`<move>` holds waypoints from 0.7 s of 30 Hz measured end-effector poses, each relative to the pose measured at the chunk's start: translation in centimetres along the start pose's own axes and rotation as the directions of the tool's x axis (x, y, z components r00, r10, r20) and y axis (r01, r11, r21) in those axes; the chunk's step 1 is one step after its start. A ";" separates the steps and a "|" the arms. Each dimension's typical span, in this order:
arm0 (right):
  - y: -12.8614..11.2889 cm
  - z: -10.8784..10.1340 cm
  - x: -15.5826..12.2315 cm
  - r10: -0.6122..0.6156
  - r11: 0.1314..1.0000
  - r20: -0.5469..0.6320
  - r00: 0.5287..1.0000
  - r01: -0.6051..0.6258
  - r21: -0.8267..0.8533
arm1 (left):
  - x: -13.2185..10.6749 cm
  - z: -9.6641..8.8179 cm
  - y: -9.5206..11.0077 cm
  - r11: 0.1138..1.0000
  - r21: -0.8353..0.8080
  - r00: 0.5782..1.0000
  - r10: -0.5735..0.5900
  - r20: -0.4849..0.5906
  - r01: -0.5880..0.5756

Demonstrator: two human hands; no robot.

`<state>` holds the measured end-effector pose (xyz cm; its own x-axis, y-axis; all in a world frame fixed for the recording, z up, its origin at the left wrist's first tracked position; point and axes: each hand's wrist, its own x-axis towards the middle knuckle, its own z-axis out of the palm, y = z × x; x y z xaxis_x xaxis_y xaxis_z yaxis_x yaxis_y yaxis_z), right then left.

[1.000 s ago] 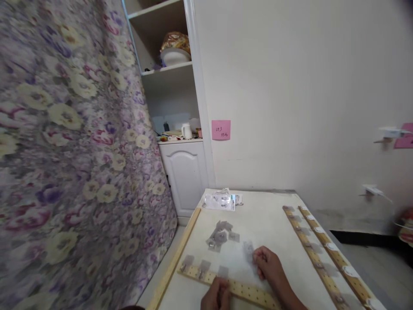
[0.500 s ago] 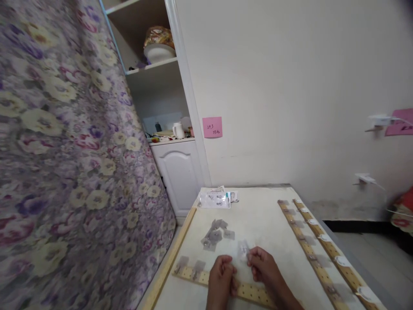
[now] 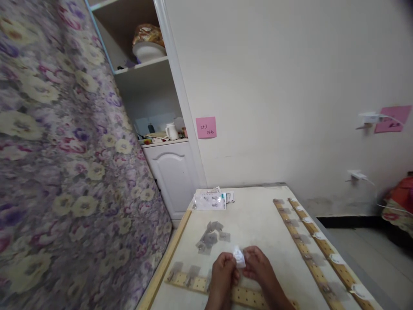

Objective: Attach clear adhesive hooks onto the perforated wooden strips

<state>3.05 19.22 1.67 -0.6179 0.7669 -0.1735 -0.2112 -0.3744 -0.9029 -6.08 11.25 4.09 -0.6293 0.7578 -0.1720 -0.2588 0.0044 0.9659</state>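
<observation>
Both hands (image 3: 240, 271) pinch hook pad (image 3: 239, 257)

Head cam, looks fwd/down over table (image 3: 258, 215), wall close.

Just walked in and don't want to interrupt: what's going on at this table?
A person pinches a small white tab between the left hand and right hand, just above a perforated wooden strip that bears a few clear pads at its left end. A loose pile of clear pads lies beyond the hands, and two more strips lie along the table's right side.
</observation>
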 end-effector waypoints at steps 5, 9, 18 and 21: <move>0.4 -1.0 0.7 -0.070 0.986 -0.033 0.997 0.064 -0.157 | -0.5 0.6 0.4 0.978 -0.177 0.994 -0.103 0.045 0.109; 0.1 -1.3 0.6 -0.056 0.981 -0.006 0.998 0.054 -0.185 | -0.7 0.9 1.3 0.939 -0.308 0.987 -0.136 0.081 0.155; -0.3 -0.5 0.1 0.090 0.996 0.097 0.991 -0.088 -0.022 | -1.7 1.1 2.1 0.855 -0.431 0.951 -0.205 0.230 0.288; -0.7 -0.6 0.1 0.070 0.996 0.106 0.992 -0.075 0.040 | -1.7 0.8 1.4 0.891 -0.395 0.972 -0.174 0.158 0.223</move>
<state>3.57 19.83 2.02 -0.7079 0.6792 -0.1936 -0.1946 -0.4511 -0.8710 -4.77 10.55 5.85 -0.4513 0.8389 -0.3044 -0.6603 -0.0844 0.7463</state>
